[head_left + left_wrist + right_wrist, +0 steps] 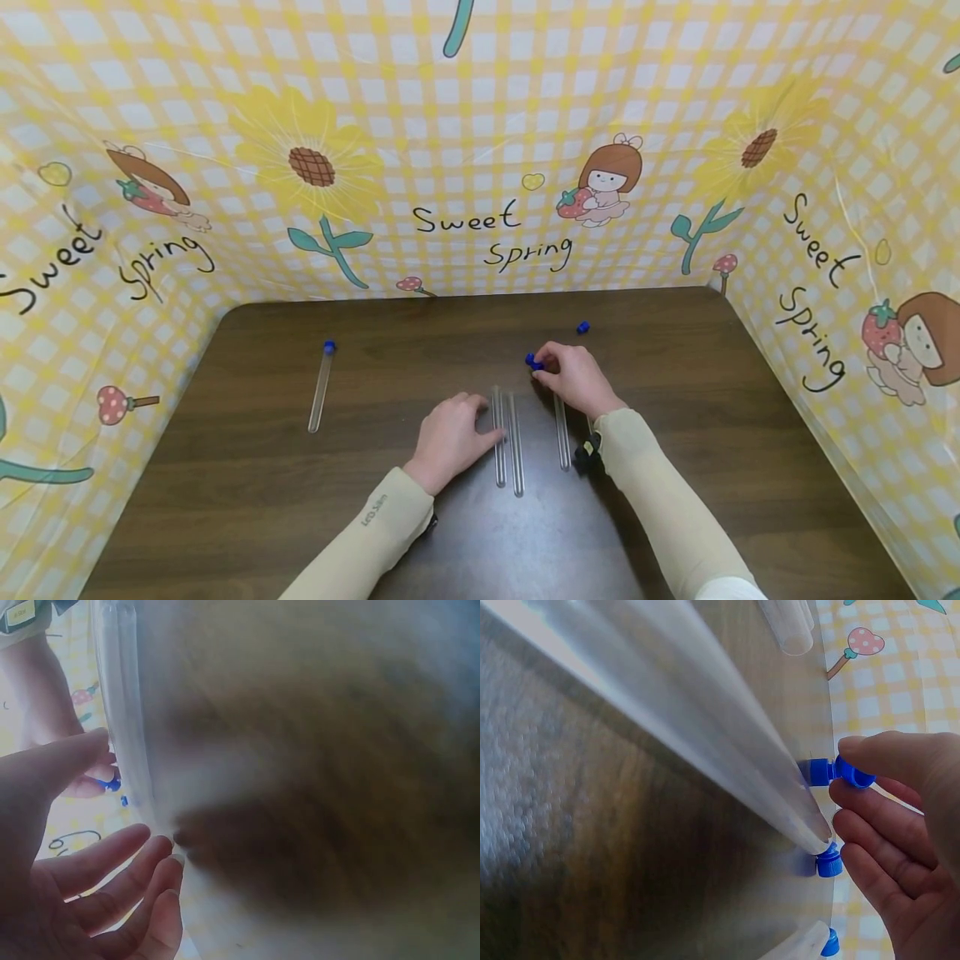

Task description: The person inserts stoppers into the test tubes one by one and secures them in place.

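While a blue cap (861,778) is pinched by the right hand (576,379), the left hand (450,437) is held, fingers relaxed, beside two clear tubes (517,467) lying on the surface (232,475). Being round, these could be set rolling by a brushing touch; a neighbouring cap (819,772) could be knocked by the pinch. Lowering may be obstructed by another tube (562,442) beneath the right hand; well apart, a capped tube (321,390) is seen.

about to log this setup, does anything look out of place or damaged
Nothing looks spilled or broken. The one oddity is the capped tube at the left, lying apart from the uncapped tubes.
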Action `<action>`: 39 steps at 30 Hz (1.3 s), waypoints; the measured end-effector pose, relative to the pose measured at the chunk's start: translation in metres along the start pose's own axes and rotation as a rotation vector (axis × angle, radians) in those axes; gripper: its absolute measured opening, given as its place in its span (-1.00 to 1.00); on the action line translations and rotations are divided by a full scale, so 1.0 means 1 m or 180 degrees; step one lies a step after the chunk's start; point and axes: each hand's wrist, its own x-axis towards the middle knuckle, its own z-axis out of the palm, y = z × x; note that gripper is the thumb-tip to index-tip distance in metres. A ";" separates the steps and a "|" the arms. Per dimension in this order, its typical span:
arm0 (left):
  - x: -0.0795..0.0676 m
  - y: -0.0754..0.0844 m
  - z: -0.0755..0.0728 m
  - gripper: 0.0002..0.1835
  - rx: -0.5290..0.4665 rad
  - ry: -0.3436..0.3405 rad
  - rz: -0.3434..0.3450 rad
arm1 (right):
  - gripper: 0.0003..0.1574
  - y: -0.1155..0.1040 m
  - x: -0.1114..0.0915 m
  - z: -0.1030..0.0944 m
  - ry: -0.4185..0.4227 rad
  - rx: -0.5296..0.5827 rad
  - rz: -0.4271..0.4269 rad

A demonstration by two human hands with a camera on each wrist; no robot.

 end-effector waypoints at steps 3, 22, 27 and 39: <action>0.001 0.001 0.001 -0.47 0.0033 -0.0039 -0.0046 | -0.79 0.001 0.000 0.001 0.0018 0.0007 -0.0036; 0.001 -0.005 -0.001 -0.61 0.0010 -0.0035 -0.0502 | -0.82 0.002 -0.003 0.000 0.0034 0.0043 -0.0119; 0.001 -0.009 -0.003 -0.62 -0.0016 -0.0062 -0.0547 | -0.82 0.002 -0.003 0.001 0.0003 0.0044 -0.0108; 0.006 -0.012 -0.014 -0.76 -0.0176 0.0053 -0.0794 | -0.82 0.001 -0.003 0.001 0.0020 0.0023 -0.0112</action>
